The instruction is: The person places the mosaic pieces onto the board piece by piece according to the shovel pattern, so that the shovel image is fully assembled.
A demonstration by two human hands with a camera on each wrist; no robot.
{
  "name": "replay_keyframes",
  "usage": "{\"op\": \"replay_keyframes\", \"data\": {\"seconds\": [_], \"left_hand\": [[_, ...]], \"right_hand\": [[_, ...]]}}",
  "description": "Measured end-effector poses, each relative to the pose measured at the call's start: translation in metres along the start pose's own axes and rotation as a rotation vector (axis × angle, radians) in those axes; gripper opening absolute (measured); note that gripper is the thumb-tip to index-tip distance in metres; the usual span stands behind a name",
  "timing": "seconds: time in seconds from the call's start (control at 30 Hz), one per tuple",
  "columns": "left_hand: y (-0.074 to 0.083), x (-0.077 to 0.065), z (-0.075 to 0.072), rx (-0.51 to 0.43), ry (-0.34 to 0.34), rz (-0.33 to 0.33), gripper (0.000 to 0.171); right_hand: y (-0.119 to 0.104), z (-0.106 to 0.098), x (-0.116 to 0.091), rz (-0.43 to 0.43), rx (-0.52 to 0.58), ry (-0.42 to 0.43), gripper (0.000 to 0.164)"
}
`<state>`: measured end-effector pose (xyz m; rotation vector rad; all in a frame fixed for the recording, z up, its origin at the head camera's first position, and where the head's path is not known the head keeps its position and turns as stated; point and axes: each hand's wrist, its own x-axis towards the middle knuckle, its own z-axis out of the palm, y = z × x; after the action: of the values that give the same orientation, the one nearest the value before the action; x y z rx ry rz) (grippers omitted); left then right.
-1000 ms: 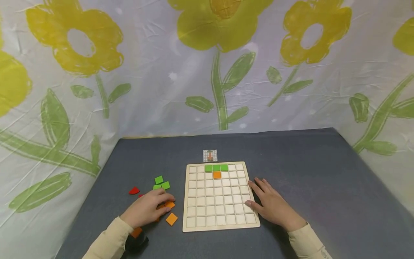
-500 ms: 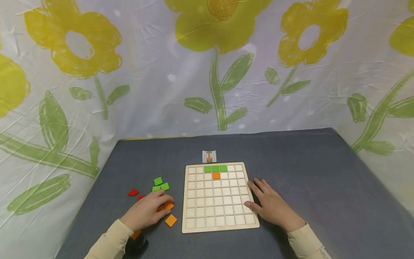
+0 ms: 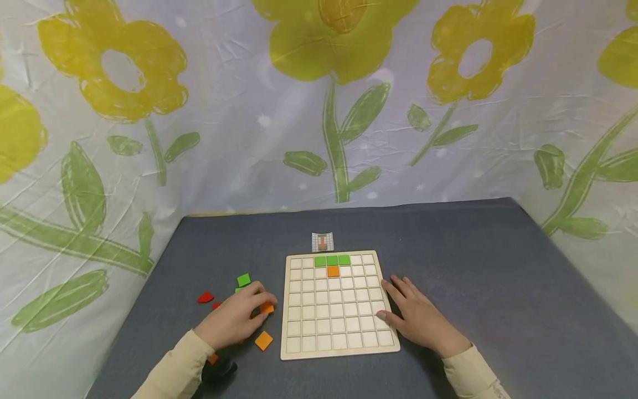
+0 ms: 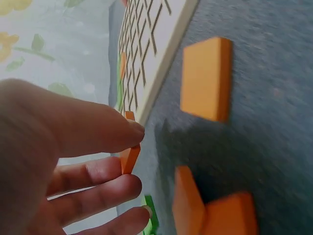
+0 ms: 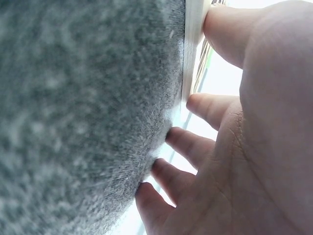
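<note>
My left hand [image 3: 233,315] pinches an orange square tile [image 4: 129,159] between thumb and fingers, lifted above the table left of the wooden grid board [image 3: 341,353]. In the head view, a single orange tile [image 3: 263,341] lies just below that hand. More orange tiles [image 4: 230,218] lie under the hand in the left wrist view. My right hand [image 3: 421,318] rests along the board's right edge, thumb on the grid and fingers extended. The board's top row bears several green tiles [image 3: 332,260], with one orange tile [image 3: 333,271] under the middle one.
Behind the board lies a small pattern card [image 3: 322,241]. Loose green tiles [image 3: 243,280] and a red piece [image 3: 205,297] sit beyond my left hand. A flower-printed cloth [image 3: 229,122] hangs behind the dark table [image 3: 478,249].
My left hand has risen slightly and moved right, lifting an orange tile from the pile. My right hand stays at the board's edge.
</note>
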<state>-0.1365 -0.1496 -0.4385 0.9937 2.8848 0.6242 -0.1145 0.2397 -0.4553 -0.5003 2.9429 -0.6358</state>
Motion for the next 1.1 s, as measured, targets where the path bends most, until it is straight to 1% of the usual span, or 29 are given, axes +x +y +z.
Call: {"op": "replay_keyframes", "data": {"seconds": [0.17,0.23,0.37,0.47,0.57,0.7,0.87,1.03,1.1], "left_hand": [[0.005,0.018,0.003,0.014,0.026,0.045,0.025],[0.007,0.026,0.004,0.004,0.028,0.057,0.028],[0.012,0.042,0.006,-0.027,0.014,0.051,0.034],[0.017,0.054,0.008,-0.053,0.008,0.039,0.037],[0.022,0.067,0.01,-0.082,0.004,0.017,0.035],[0.028,0.082,0.014,-0.092,-0.007,0.003,0.029],[0.033,0.096,0.019,-0.09,-0.034,0.029,0.028],[0.038,0.106,0.026,-0.093,-0.061,0.048,0.029],[0.039,0.109,0.028,-0.099,-0.059,0.069,0.028]], "right_hand": [[0.0,0.0,0.0,-0.005,0.001,0.002,0.069],[0.0,0.0,0.0,-0.004,0.005,0.0,0.069],[0.0,0.001,0.0,0.002,0.002,0.0,0.069],[0.0,0.001,0.001,0.009,-0.003,0.0,0.069],[0.0,0.001,0.001,0.011,-0.004,-0.001,0.069],[0.0,0.001,0.001,0.009,0.001,0.003,0.069],[0.001,0.001,0.001,0.01,-0.008,0.004,0.069],[0.001,0.001,0.001,0.01,-0.007,-0.008,0.07],[0.001,0.001,0.001,0.011,0.0,-0.015,0.07]]}}
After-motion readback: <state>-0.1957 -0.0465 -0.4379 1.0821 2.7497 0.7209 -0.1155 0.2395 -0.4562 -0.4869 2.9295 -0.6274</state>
